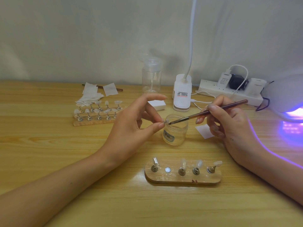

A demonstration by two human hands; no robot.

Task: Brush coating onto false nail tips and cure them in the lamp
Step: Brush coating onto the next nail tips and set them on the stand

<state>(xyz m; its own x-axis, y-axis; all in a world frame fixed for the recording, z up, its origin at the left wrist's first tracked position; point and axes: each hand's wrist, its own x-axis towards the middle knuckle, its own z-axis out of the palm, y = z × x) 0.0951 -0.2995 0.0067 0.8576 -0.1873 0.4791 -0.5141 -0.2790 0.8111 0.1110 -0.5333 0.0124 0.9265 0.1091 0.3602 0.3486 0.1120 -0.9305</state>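
My left hand [139, 122] pinches a small clear nail tip on its metal stand [166, 121] between thumb and fingers, just above the open clear jar [175, 130]. My right hand [229, 122] grips a brown brush [213, 111]; its bristle end touches the held tip over the jar mouth. In front lies a wooden holder [182, 176] with several nail tips upright on metal stands and one bare magnet spot [167, 169]. The curing lamp [288, 99] glows violet at the right edge.
A second wooden holder [96, 119] with several tips stands at the left, with white wipes [91, 94] behind it. A clear pump bottle [151, 76], a white clip lamp base [182, 95], a power strip [229, 92] and a white block [157, 104] line the back.
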